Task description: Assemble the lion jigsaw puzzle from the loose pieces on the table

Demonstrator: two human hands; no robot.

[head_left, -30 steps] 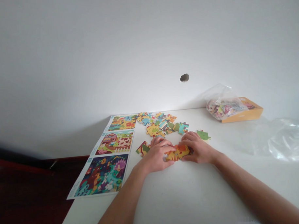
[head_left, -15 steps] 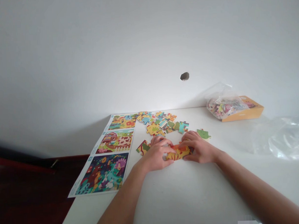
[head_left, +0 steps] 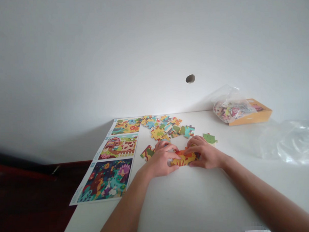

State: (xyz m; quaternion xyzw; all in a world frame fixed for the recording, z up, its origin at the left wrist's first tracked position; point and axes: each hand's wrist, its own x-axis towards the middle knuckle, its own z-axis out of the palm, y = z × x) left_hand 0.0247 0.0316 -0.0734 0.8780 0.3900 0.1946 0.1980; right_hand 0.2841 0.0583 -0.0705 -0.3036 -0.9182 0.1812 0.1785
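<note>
I keep the left hand (head_left: pixel 161 159) and right hand (head_left: pixel 207 153) pinching yellow-orange jigsaw pieces (head_left: pixel 183 159), barely shifted; fitting seems unfinished.

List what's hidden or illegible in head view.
All head view:
Yellow-orange puzzle pieces: partly covered by the left hand and right hand.
Picture sheet: margin text too small.
Bagged pieces: details blurred by the clear bag.
Loose plastic: cut off by right frame edge.

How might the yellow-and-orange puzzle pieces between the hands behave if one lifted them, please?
The yellow-and-orange puzzle pieces look thin and flat, so they are probably light. The loose pieces show tabs and notches, so any join might sag or part when lifted.
</note>
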